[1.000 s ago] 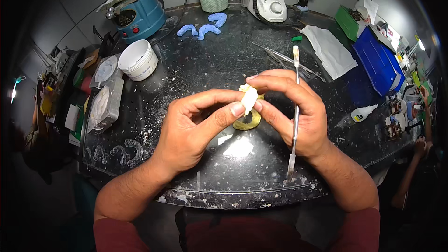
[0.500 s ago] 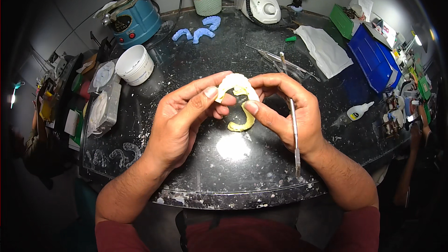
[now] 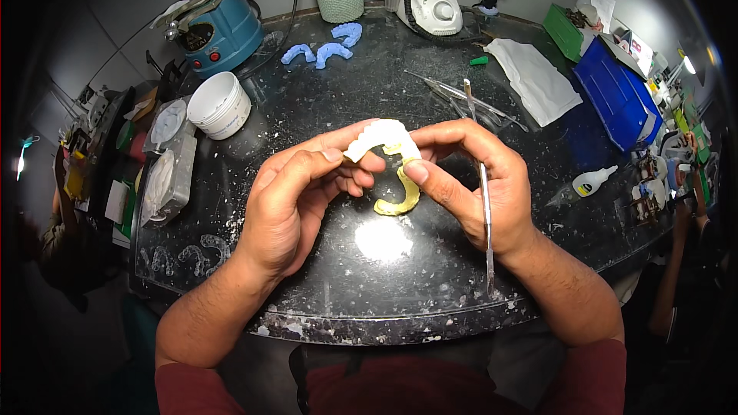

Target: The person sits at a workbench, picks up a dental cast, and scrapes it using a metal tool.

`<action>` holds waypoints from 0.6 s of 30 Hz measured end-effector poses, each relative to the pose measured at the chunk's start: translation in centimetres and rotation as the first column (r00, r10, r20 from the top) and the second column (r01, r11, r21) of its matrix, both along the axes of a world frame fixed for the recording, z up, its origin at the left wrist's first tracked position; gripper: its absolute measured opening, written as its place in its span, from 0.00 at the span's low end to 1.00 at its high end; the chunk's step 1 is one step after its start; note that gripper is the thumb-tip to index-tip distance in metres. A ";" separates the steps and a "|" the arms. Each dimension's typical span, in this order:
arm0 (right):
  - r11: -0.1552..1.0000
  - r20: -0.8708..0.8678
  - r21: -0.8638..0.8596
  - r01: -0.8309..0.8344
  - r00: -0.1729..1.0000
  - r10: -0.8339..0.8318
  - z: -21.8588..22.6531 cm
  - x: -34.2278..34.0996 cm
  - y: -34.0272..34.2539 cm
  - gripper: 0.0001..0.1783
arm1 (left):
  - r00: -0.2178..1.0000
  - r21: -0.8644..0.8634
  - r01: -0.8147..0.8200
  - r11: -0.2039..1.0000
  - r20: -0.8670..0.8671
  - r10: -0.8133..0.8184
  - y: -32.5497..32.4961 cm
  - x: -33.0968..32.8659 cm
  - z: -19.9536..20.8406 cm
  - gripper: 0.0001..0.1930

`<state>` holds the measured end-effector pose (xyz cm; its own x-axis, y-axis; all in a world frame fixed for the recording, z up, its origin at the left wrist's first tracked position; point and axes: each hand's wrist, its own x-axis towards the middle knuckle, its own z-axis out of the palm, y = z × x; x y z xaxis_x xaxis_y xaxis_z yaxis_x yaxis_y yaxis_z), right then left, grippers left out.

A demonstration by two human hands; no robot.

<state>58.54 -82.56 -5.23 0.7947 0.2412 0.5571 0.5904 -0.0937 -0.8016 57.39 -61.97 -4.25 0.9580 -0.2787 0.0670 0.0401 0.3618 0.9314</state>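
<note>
Your left hand (image 3: 284,192) and right hand (image 3: 503,196) pinch the pale arch (image 3: 386,132), fingers (image 3: 453,131) at both ends. Lightly now, metal tool (image 3: 487,215) clear!

My T-shirt's short sleeves show as two maroon cuffs, the left sleeve (image 3: 196,388) and the right sleeve (image 3: 588,380), ending near my elbows. Between them the shirt front (image 3: 392,392) is a dimmer maroon, with a narrow black strip (image 3: 300,384) at its left. My left hand (image 3: 280,196) and right hand (image 3: 492,192) are bare, their thumbnails short.
</note>
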 end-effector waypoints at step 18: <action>0.995 -0.103 0.078 -0.064 0.992 0.072 0.0 -0.2 0.4 0.17 | 0.962 0.152 -0.120 0.981 0.261 0.077 -0.2 -0.6 0.1 0.22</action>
